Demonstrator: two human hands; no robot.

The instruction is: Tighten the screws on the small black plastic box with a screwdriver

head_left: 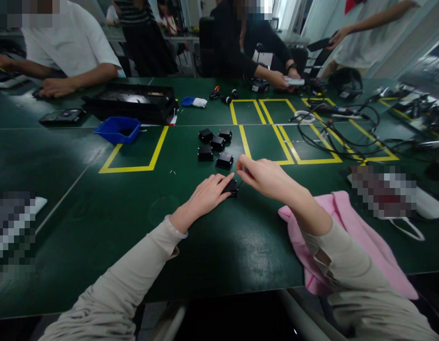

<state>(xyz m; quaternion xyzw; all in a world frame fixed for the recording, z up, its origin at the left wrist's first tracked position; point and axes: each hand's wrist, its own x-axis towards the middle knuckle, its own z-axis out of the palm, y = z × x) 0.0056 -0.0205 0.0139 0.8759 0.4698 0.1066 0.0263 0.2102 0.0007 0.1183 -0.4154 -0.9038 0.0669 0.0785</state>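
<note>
On the green table, my left hand (212, 190) holds a small black box (232, 188) down, its fingers across the top. My right hand (264, 175) is closed in a pinch at the box's right side. A thin dark shape shows under those fingertips, too small to name. Just beyond the hands lies a loose group of several like boxes; the nearest black box (224, 160) is a short way from my fingers. To their left are a few tiny pale bits (173, 172), perhaps screws.
A blue scoop-shaped bin (118, 130) stands left, before a long black case (134, 105). Black cables (347, 137) sprawl at right over yellow tape outlines. A pink cloth (347, 227) lies under my right forearm. Across the table, a person's hands (285, 80) hold a pale object.
</note>
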